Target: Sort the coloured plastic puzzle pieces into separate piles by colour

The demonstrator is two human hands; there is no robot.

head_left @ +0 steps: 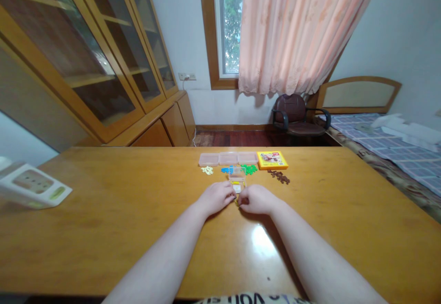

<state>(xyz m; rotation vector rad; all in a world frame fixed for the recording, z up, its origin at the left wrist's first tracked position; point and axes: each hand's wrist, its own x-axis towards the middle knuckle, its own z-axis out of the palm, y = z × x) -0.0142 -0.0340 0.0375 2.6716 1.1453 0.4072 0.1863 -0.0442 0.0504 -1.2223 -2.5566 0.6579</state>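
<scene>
My left hand [217, 197] rests on the table, fingers curled, at the near left corner of a small clear box. To its right, my right hand [257, 199] is closed with its fingertips low near the table. Small yellowish pieces [237, 201] lie between the two hands; what the fingertips pinch is too small to make out. Yellow pieces [235, 182] and something white lie in the open clear box, whose raised lid [237, 172] stands behind. Beyond are piles of cream pieces [207, 170], blue pieces [226, 170], green pieces [249, 170] and brown pieces [279, 176].
Three clear trays [218, 159] stand in a row at the table's [138, 212] far edge, beside a yellow box [272, 160]. A white plastic object [36, 187] is at the far left. Behind the table are a chair [292, 113] and a bed [389, 134].
</scene>
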